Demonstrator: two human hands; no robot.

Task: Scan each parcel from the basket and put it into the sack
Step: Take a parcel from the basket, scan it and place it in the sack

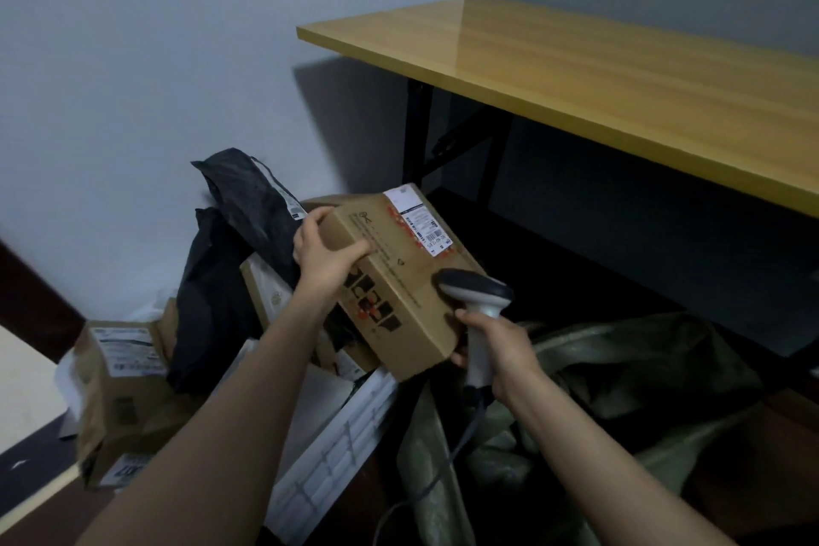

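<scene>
Cardboard box (399,279) hangs tilted over the white basket (345,434), just beside the green sack (620,390). The left hand (323,255) grips its upper corner, thumb on the top face. The right hand (501,350) clasps the grey scanner (476,293) by its handle, with the scanner's head over the box, short of the label (421,222).

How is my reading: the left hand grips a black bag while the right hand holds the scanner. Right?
No. The head view shows the left hand gripping a cardboard box, not a black bag; the right hand does hold the scanner.
</scene>
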